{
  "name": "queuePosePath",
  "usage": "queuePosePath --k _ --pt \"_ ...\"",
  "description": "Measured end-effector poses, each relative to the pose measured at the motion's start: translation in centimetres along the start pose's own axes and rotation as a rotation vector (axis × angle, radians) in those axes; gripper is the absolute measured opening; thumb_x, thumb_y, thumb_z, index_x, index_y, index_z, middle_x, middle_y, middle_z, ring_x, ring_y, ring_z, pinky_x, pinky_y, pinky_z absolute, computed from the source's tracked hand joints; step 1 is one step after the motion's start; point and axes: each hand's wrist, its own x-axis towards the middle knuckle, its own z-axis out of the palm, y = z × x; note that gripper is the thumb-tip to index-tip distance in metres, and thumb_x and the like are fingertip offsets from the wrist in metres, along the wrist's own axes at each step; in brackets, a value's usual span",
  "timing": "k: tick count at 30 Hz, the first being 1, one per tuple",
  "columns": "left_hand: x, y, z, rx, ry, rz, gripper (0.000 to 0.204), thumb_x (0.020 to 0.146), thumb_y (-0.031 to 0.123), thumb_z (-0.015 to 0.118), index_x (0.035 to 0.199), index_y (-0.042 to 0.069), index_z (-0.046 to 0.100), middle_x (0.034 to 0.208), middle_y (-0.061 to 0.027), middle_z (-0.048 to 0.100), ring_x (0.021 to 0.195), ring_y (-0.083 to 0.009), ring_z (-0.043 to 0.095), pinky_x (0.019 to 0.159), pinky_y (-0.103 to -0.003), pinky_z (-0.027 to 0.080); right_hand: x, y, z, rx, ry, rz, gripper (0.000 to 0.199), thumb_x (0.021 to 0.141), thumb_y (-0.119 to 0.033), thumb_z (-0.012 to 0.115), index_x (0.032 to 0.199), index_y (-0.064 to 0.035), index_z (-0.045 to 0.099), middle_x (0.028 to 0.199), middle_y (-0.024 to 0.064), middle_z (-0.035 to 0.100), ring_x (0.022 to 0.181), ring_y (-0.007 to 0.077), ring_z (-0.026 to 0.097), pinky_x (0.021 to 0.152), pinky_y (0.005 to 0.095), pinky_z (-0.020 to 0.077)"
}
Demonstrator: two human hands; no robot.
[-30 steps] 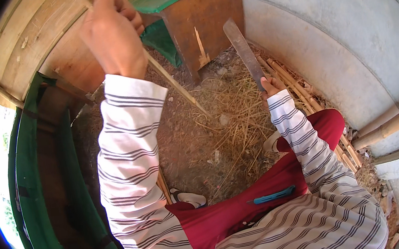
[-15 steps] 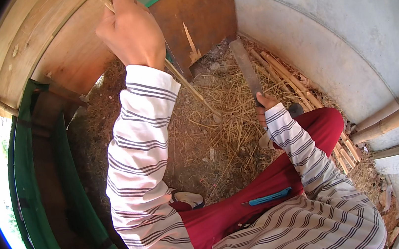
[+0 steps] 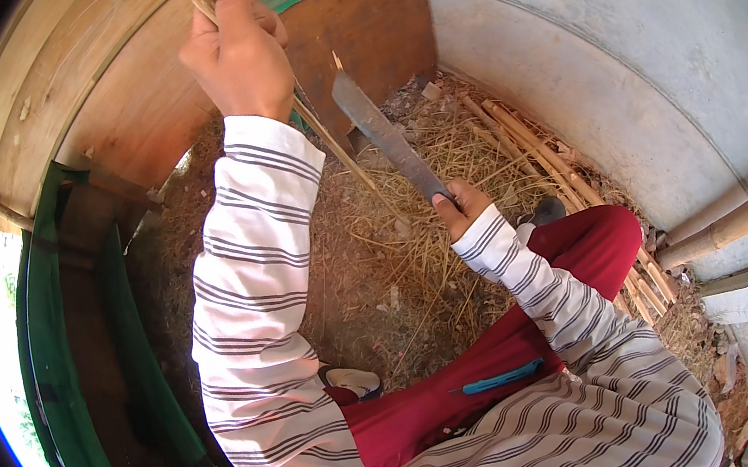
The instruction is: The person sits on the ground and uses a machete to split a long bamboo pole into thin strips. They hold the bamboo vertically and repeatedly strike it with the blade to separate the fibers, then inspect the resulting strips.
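Left fingers [image 3: 236,6] grip stick [image 3: 337,149] | right fingers [image 3: 450,210] grip machete [image 3: 389,141] | straw-strewn dirt floor [image 3: 342,275] | grey wall [image 3: 576,50]

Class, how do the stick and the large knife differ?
The stick is pale tan; the large knife is dark grey. The stick is thin and rod-like; the large knife has a broad, flat blade. The left hand holds the stick; the right hand holds the large knife. Both are long.
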Motion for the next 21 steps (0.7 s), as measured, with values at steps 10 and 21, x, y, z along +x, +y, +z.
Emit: queuePosePath --k 10,21 --pt "0.0 -0.2 0.6 0.189 0.205 0.13 0.021 0.091 0.016 0.054 0.076 0.001 0.05 0.055 -0.0013 0.04 0.045 -0.011 0.038 0.042 -0.028 0.027 -0.3 -0.5 3.3 -0.237 -0.06 -0.055 0.024 0.1 -0.026 0.05 0.095 -0.0027 0.051 0.048 0.0171 0.053 0.044 0.0359 0.059 0.042 0.046 0.0439" --pt "1.1 -1.5 0.0 0.447 0.278 0.288 0.023 0.088 0.012 0.053 0.074 -0.006 0.057 0.053 -0.0057 0.047 0.047 -0.0145 0.046 0.046 -0.03 0.036 0.1 -7.4 2.3 -0.222 0.007 -0.144 0.02 0.101 -0.021 0.051 0.091 -0.004 0.048 0.049 0.0123 0.047 0.037 0.0307 0.049 0.039 0.0403 0.0391"
